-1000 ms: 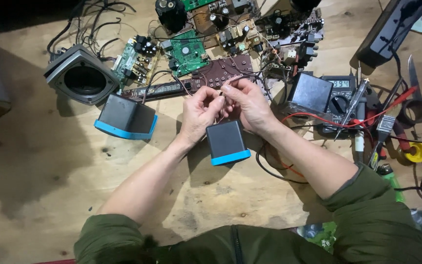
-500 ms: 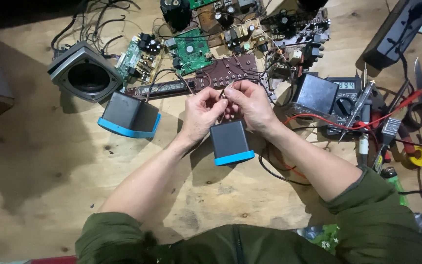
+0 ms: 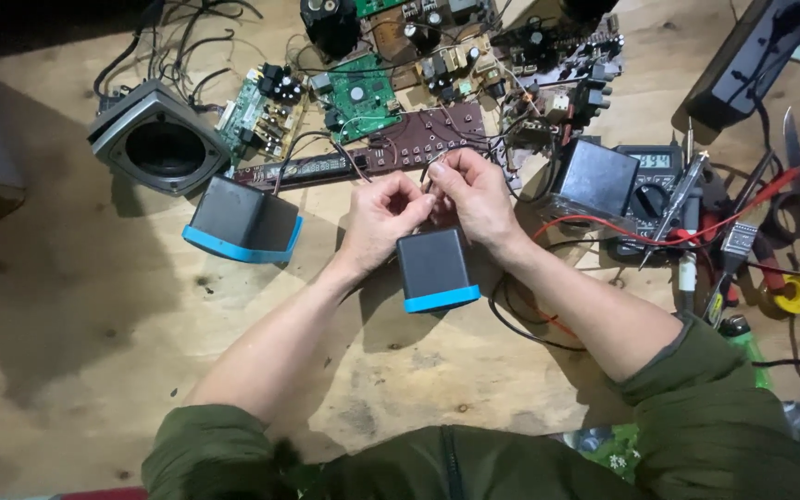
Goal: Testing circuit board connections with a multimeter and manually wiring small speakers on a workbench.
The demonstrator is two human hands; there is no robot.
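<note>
Left hand: the left hand (image 3: 383, 215) is curled narrow, thumb and forefinger pinched on thin wires (image 3: 426, 190) just above the small speaker; the pinch looks meant to keep the fine strands from slipping.
Right hand: the right hand (image 3: 476, 193) meets it fingertip to fingertip, also closed on the same wires; the two hands touch, likely so each can steady the other (whether the strands are being twisted or parted is too small to tell).
Small speaker: the dark box with a blue base (image 3: 434, 269) lies on the wooden table (image 3: 94, 370) just near of both hands, close enough that its lead reaches the fingers.
Second speaker: a matching box with a blue base (image 3: 243, 220) rests to the left, apart from the hands.
Open driver: a grey speaker housing (image 3: 157, 146) sits far left, cone facing up.
Boards: a green circuit board (image 3: 363, 97) and a long brown board (image 3: 418, 148) lie just beyond the hands, wires running toward them.
Right side: a multimeter (image 3: 655, 181) with red leads, a black box (image 3: 594, 178) leaning against it, and loose tools; all within reach but untouched.
</note>
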